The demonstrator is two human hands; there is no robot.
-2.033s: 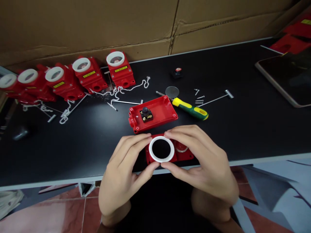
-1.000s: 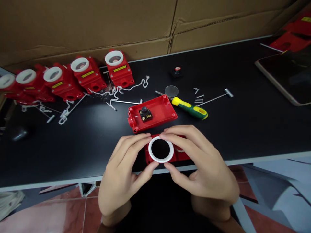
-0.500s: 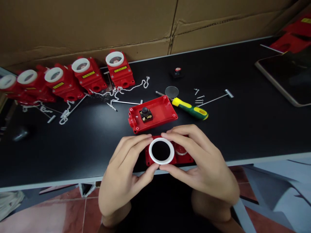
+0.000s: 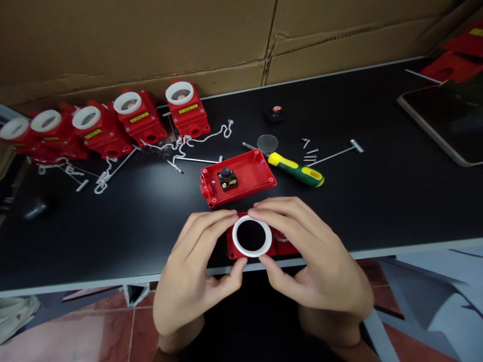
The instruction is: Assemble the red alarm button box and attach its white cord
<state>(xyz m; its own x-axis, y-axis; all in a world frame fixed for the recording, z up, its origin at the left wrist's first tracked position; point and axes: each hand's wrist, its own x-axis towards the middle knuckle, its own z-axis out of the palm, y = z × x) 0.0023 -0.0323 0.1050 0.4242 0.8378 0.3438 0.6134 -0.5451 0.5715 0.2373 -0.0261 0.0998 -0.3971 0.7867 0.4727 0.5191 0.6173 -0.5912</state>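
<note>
My left hand (image 4: 198, 256) and my right hand (image 4: 319, 259) curve around a white ring (image 4: 268, 237) from both sides, fingertips on its far edge and thumbs at its near edge. Through the ring shows a black round opening. It sits on a red cover (image 4: 231, 250) at the table's front edge; my right fingers hide much of the cover's right part. Just beyond lies an open red housing (image 4: 251, 176) with a black switch block (image 4: 227, 179) inside. A yellow-green screwdriver (image 4: 298, 171) and a clear glass disc (image 4: 267, 144) rest behind it.
Several red boxes with white rings (image 4: 186, 108) line the back left, with white cords and small metal hammers (image 4: 198, 160) before them. Small screws (image 4: 310, 156) and another hammer (image 4: 339, 152) lie right. A dark tablet-like device (image 4: 445, 120) is far right; cardboard (image 4: 151, 40) stands behind.
My right thumb has moved a little to the right along the ring's near edge, and my right fingertips have shifted slightly left. The ring stays on the cover.
</note>
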